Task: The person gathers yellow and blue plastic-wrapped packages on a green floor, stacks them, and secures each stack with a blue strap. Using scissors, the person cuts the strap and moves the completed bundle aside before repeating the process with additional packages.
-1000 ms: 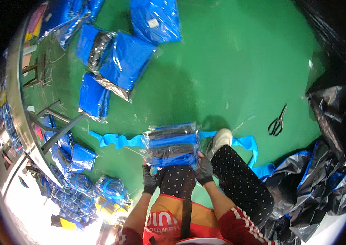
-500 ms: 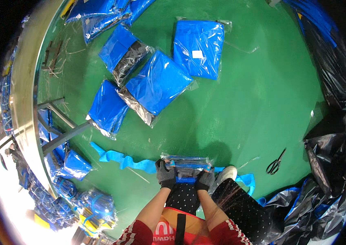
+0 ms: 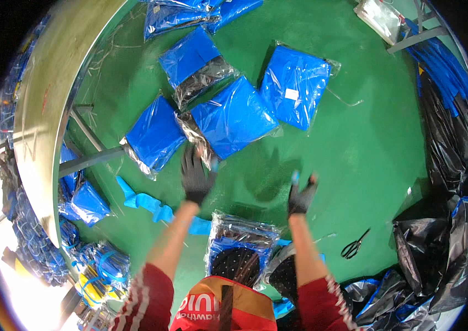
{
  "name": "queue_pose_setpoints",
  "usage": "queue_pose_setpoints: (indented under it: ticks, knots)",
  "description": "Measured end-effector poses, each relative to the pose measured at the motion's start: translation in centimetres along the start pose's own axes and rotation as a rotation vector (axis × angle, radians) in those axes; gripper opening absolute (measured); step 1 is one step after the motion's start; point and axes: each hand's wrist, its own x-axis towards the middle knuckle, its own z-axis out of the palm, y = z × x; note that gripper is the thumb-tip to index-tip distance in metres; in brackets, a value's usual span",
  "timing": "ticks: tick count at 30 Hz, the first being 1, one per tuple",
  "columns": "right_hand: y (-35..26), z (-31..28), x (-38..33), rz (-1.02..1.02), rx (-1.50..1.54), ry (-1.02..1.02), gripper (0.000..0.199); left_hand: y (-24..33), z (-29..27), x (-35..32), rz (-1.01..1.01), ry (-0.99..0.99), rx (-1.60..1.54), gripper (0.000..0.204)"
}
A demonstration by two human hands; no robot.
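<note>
My left hand (image 3: pixel 196 175), in a dark grey work glove, reaches forward with its fingers stretched out and holds nothing. Its fingertips are at the near corner of a clear-bagged blue folded sheet (image 3: pixel 234 118); whether they touch it I cannot tell. Further right, my right hand (image 3: pixel 302 194) is gloved too, fingers apart, over the green floor. Between my forearms a clear-bagged blue and black package (image 3: pixel 242 230) lies on the floor, a dotted dark trouser knee covering part of it. A light-blue strip (image 3: pixel 154 207) runs out from beneath that package to the left.
More bagged blue packages (image 3: pixel 296 85) lie ahead. Black scissors (image 3: pixel 354 245) rest on the floor at right. Black and blue sheeting (image 3: pixel 438 243) is heaped along the right side. A table edge (image 3: pixel 71 105) with metal legs (image 3: pixel 91 161) stands at left, near tied bundles (image 3: pixel 104 262).
Both hands have let go of the bagged package by my knees and moved forward and apart, opening. The knee is now over that package. The view has shifted.
</note>
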Motion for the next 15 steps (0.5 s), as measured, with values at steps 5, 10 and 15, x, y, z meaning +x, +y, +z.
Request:
queue_pose_setpoints:
  ticks: [5,10,15]
  knots:
    - [-5.5,7.9,21.9,-0.084,0.188,-0.060,0.105,-2.9,4.7,9.9,0.104,-0.364,0.351,0.076]
    - [-5.0,7.2,26.2,0.213,0.221,-0.371,0.026,0.4,6.4,1.4,-0.169,-0.469,0.107,0.087]
    - [0.1,1.8,21.6,0.111,0.454,-0.238,0.020,-0.5,6.4,-2.4,-0.424,-0.535,-0.093,0.082]
